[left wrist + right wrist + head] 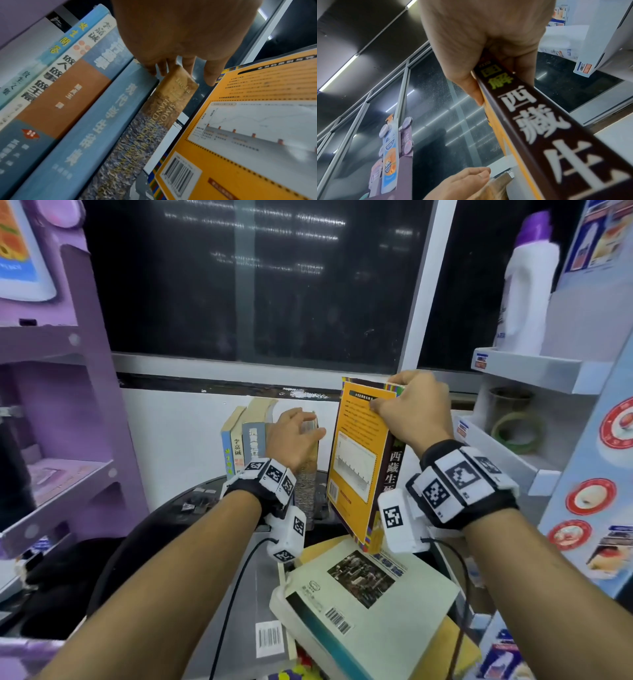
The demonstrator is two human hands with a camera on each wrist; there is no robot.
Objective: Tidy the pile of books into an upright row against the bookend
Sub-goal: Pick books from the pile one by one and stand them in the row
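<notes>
Several books stand upright in a row [239, 446] [77, 108] at the back of the dark table; the rightmost is a tan, speckled handbook [306, 491] [163, 115]. My left hand [294, 436] [180, 33] [462, 181] rests with relaxed fingers on top of that handbook. Just right of the row, my right hand [411, 409] [479, 47] grips the top edge of an orange book with a dark brown spine [356, 460] [248, 135] [539, 128]. It is held almost upright, its lower corner on the pile. A white and teal book [359, 604] lies flat on the pile in front. I cannot make out the bookend.
A purple shelf unit [61, 405] stands at the left. At the right, a white shelf [527, 368] carries a detergent bottle [527, 285], with a tape roll [517, 433] lower down. A dark window [257, 285] and white wall lie behind the row.
</notes>
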